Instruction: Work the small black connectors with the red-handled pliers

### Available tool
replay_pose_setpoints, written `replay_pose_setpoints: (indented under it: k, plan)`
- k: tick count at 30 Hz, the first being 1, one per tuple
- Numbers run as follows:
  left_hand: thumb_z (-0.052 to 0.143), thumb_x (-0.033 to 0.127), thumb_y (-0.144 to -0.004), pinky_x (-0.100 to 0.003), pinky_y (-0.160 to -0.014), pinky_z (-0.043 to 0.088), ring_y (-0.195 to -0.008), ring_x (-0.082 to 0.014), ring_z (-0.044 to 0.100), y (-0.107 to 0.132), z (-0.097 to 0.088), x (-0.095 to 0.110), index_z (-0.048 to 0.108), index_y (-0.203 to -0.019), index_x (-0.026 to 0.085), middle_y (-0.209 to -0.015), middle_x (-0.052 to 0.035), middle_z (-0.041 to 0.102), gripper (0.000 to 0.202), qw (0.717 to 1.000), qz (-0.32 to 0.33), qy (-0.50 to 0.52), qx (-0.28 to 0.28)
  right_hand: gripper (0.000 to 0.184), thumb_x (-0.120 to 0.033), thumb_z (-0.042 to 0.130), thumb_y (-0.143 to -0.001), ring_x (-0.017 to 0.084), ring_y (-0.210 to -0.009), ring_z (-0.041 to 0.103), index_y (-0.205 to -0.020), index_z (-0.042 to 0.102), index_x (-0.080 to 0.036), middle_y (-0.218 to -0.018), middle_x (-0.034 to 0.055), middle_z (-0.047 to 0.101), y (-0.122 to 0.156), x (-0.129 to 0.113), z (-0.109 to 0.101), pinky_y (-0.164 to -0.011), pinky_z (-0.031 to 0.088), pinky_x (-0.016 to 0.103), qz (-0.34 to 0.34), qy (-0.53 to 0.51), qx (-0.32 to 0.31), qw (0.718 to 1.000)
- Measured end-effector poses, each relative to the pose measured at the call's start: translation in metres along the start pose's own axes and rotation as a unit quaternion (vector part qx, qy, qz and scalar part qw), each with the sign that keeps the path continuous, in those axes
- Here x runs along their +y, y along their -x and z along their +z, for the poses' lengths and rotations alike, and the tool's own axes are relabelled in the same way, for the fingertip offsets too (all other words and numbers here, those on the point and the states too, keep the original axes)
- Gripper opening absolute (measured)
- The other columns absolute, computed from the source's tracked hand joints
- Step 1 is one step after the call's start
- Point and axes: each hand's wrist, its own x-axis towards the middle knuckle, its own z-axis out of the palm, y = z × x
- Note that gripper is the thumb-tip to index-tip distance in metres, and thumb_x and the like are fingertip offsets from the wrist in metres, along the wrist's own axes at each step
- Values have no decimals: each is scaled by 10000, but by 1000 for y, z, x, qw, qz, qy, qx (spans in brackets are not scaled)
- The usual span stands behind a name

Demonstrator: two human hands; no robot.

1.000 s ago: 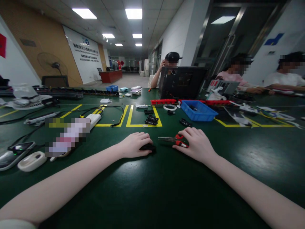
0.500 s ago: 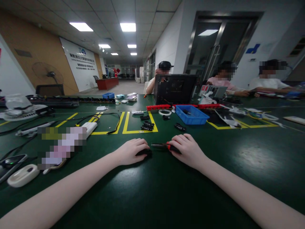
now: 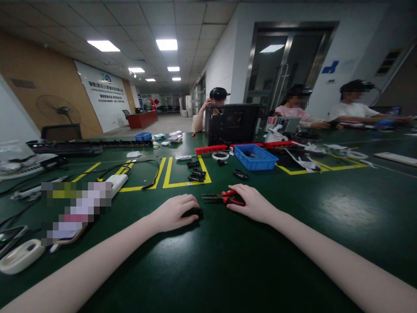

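Note:
My left hand (image 3: 176,212) rests low over the green table, fingers curled round a small black part (image 3: 193,213). Most of that part is hidden under the fingers, so its kind cannot be made out. Opposite it, my right hand (image 3: 254,203) grips needle-nose pliers (image 3: 224,198) with red and black handles. The handles are spread apart, and the slim jaws point left, a short way above and beside the black part without touching it. Beyond the hands, several similar black parts (image 3: 196,174) lie within a yellow-taped outline, and another black part (image 3: 241,174) sits to their right.
A blue bin (image 3: 256,157) with dark items stands behind the right hand. Beside it are a white ring (image 3: 220,155) and red strips (image 3: 211,149). A black equipment case (image 3: 233,124) stands farther back. Cables and a white oval object (image 3: 21,256) lie left. Several people sit across the table.
The pliers' handles have spread apart and more of them shows as my right-hand fingers loosened. My left hand stays around the black part. The view has shifted slightly.

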Motion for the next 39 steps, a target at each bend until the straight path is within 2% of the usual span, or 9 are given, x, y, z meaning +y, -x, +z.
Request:
replay_pose_setpoints:
  k: [7,13,19,25,32,39]
  plan:
    - [557,361,-941,-342,-886,516,-1013,-198,605,1,3,-4,545,-1113,188,-1144,-75,595,244,999,-23,28,-1,589,-616,560,-832,308,-1121,567,-1232,589,-185,-1199,130,608,0,-1,-2,-957,444,489,-6,10,-11,1000]
    - [574,370,-937,-334,-893,504,-1020,-195,608,2,3,-6,543,-1098,189,-1127,-64,610,245,999,-23,45,1,502,-548,559,-855,289,-1017,598,-1191,601,-178,-1127,128,622,2,-6,-3,-872,473,453,-30,38,23,999]
    - [590,375,-929,-329,-877,499,-1015,-200,603,1,2,-6,533,-1098,188,-1123,-62,603,259,998,-30,50,1,510,-529,617,-809,278,-960,599,-1155,613,-154,-1072,128,637,3,-13,-6,-841,463,423,-60,100,57,992]
    - [586,385,-932,-323,-860,493,-1000,-207,601,2,2,-9,523,-1103,193,-1118,-65,594,265,999,-27,44,2,415,-542,606,-809,261,-892,602,-981,629,-165,-1017,119,645,1,-13,-5,-808,445,407,-84,147,73,983]
    - [603,378,-922,-327,-858,487,-1003,-214,600,1,2,-10,497,-1109,192,-1123,-73,593,285,998,-35,49,12,448,-559,595,-816,285,-972,617,-1013,615,-156,-992,119,686,-2,-11,-2,-1005,350,488,-138,172,134,966]
    - [655,362,-885,-310,-818,479,-968,-202,599,1,4,-12,516,-1092,197,-1080,-57,606,300,995,-53,82,17,444,-550,603,-816,279,-943,648,-1025,629,-159,-977,116,711,-1,-10,-2,-1046,332,515,-168,168,159,958]
